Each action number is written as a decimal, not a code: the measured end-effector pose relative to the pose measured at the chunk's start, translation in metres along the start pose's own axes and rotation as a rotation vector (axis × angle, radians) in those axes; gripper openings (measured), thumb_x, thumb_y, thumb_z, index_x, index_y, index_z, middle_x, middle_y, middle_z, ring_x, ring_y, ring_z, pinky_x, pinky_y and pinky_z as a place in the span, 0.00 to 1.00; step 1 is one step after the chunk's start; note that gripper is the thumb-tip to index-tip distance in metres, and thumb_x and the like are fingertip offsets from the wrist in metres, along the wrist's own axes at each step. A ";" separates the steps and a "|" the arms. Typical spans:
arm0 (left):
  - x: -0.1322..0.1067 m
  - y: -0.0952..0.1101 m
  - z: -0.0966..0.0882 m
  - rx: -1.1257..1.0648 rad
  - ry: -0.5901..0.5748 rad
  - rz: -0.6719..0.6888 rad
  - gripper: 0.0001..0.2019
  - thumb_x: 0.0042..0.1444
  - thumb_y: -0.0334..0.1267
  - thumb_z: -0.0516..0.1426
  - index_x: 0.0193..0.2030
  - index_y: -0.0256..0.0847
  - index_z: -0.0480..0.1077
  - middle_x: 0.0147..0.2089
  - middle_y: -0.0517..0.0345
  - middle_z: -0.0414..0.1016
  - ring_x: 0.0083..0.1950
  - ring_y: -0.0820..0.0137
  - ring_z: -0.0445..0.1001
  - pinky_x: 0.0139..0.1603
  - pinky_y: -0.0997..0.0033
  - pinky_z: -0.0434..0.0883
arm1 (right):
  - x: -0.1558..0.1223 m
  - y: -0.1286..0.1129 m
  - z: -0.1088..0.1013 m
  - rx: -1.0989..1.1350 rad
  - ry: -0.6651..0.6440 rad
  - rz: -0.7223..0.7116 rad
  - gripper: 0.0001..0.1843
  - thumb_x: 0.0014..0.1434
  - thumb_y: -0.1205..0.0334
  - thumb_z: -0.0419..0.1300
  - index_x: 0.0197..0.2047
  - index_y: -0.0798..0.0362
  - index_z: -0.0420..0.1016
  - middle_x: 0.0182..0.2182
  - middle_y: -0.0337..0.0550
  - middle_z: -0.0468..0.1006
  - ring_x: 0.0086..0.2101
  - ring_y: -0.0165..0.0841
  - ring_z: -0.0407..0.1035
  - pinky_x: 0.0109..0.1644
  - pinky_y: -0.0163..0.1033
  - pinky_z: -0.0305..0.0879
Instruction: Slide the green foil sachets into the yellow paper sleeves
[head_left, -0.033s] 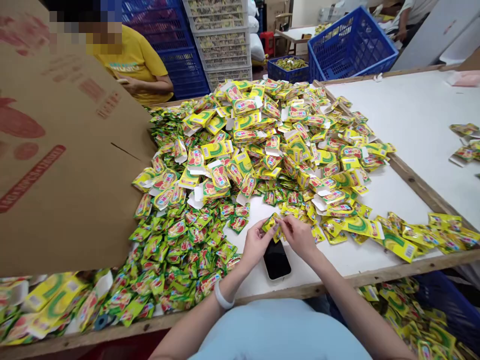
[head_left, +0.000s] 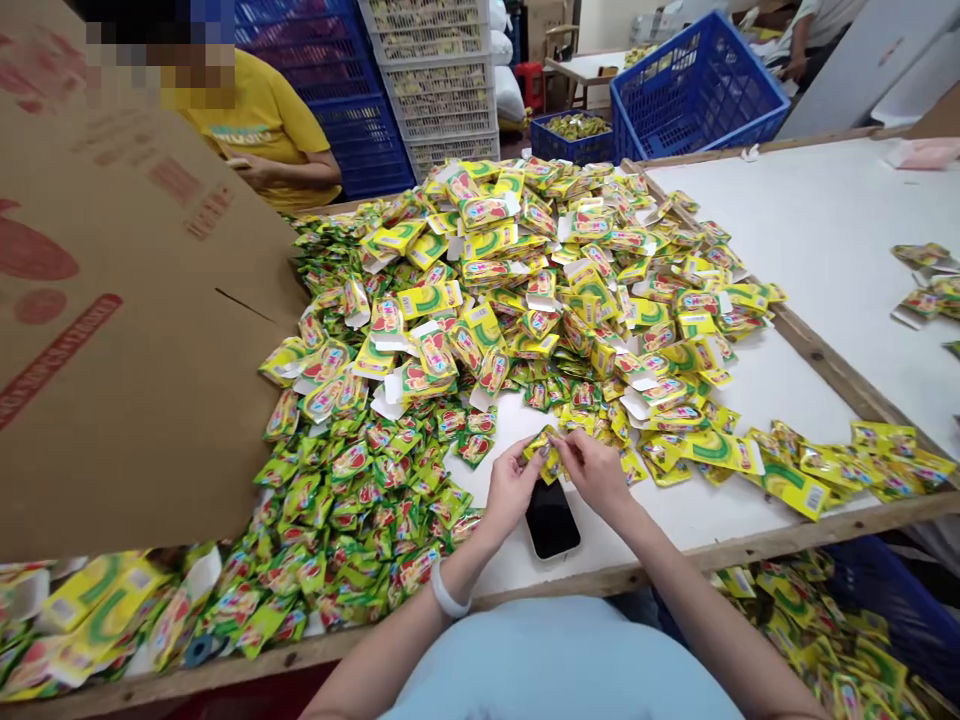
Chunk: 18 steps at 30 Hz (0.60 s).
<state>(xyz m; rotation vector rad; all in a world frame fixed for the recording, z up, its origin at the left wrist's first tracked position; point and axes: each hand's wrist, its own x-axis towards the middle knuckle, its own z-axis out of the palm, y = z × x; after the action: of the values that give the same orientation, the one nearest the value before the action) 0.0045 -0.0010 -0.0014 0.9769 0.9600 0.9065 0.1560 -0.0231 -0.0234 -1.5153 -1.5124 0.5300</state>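
A small yellow candy packet (head_left: 541, 452) is held up between both hands above the table's front part. My left hand (head_left: 514, 482) grips it from the left, thumb across its face. The fingers of my right hand (head_left: 594, 466) are pinched together at its upper right edge. Just below the hands lies a black-screened phone (head_left: 553, 522) on the white tabletop (head_left: 501, 572). Green candy packets (head_left: 375, 500) are heaped left of my hands, and yellow packets (head_left: 581, 420) lie just beyond them. Farther back rises a pile of yellow-green small boxes (head_left: 487, 270), several with open white flaps.
A large cardboard carton (head_left: 150, 400) stands at the left. Wooden edging (head_left: 825, 360) borders the table. Across it is a person in a yellow shirt (head_left: 277, 120), near stacked white crates (head_left: 435, 90). A blue basket (head_left: 697, 95) tilts at the back; filled packets (head_left: 817, 640) sit below right.
The whole view has shifted very slightly. Both hands keep their hold on the yellow packet, with no clear movement otherwise.
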 end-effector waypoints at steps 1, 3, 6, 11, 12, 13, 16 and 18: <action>0.001 -0.003 0.005 -0.037 0.014 0.001 0.25 0.49 0.52 0.66 0.50 0.39 0.77 0.46 0.50 0.81 0.45 0.63 0.78 0.52 0.62 0.74 | -0.001 0.000 -0.001 0.024 0.042 0.027 0.17 0.66 0.47 0.53 0.32 0.51 0.67 0.25 0.40 0.73 0.23 0.30 0.67 0.30 0.35 0.63; 0.002 -0.008 0.015 -0.106 0.021 0.011 0.24 0.53 0.53 0.64 0.51 0.40 0.77 0.47 0.49 0.81 0.46 0.62 0.78 0.53 0.60 0.73 | -0.004 -0.003 -0.002 0.202 0.109 0.117 0.17 0.65 0.44 0.54 0.41 0.51 0.69 0.31 0.43 0.76 0.28 0.31 0.71 0.31 0.35 0.69; 0.003 -0.017 0.032 -0.038 0.037 0.115 0.20 0.57 0.51 0.61 0.51 0.41 0.77 0.48 0.49 0.79 0.50 0.62 0.76 0.58 0.58 0.70 | -0.010 -0.007 -0.005 0.675 0.109 0.322 0.25 0.58 0.42 0.61 0.52 0.49 0.69 0.42 0.46 0.79 0.37 0.34 0.76 0.38 0.40 0.75; 0.022 -0.020 0.054 0.398 -0.090 0.438 0.14 0.62 0.47 0.57 0.48 0.43 0.79 0.49 0.48 0.74 0.55 0.62 0.71 0.59 0.59 0.68 | -0.028 0.002 -0.033 0.767 0.311 0.461 0.19 0.55 0.46 0.65 0.43 0.51 0.76 0.36 0.44 0.82 0.30 0.35 0.75 0.32 0.41 0.76; 0.033 -0.015 0.058 0.473 -0.148 0.503 0.14 0.63 0.45 0.56 0.49 0.43 0.78 0.50 0.47 0.73 0.54 0.63 0.71 0.56 0.61 0.70 | -0.034 0.008 -0.043 0.665 0.374 0.437 0.18 0.56 0.47 0.65 0.42 0.52 0.77 0.35 0.44 0.82 0.27 0.34 0.74 0.30 0.40 0.75; 0.047 -0.009 0.064 0.550 -0.210 0.566 0.14 0.65 0.43 0.54 0.51 0.43 0.77 0.51 0.47 0.73 0.54 0.64 0.72 0.54 0.62 0.71 | -0.041 0.014 -0.055 0.536 0.421 0.402 0.17 0.56 0.48 0.65 0.42 0.52 0.78 0.34 0.44 0.82 0.26 0.33 0.73 0.29 0.39 0.74; 0.102 0.014 0.086 0.886 -0.398 0.754 0.17 0.65 0.33 0.50 0.58 0.41 0.70 0.54 0.46 0.73 0.58 0.62 0.70 0.59 0.58 0.68 | -0.065 0.032 -0.082 0.179 0.432 0.277 0.14 0.57 0.52 0.65 0.41 0.52 0.79 0.35 0.45 0.82 0.24 0.30 0.71 0.31 0.38 0.72; 0.137 0.026 0.105 1.156 -0.546 0.842 0.24 0.58 0.24 0.52 0.60 0.39 0.68 0.61 0.44 0.70 0.67 0.58 0.63 0.69 0.50 0.56 | -0.080 0.040 -0.089 0.083 0.375 0.257 0.13 0.58 0.52 0.64 0.40 0.53 0.79 0.33 0.45 0.82 0.23 0.29 0.69 0.31 0.37 0.70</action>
<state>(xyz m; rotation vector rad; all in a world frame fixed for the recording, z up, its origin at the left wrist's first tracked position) 0.1403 0.1075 0.0176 2.5875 0.5141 0.6093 0.2380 -0.1186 -0.0341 -1.6470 -1.0050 0.4199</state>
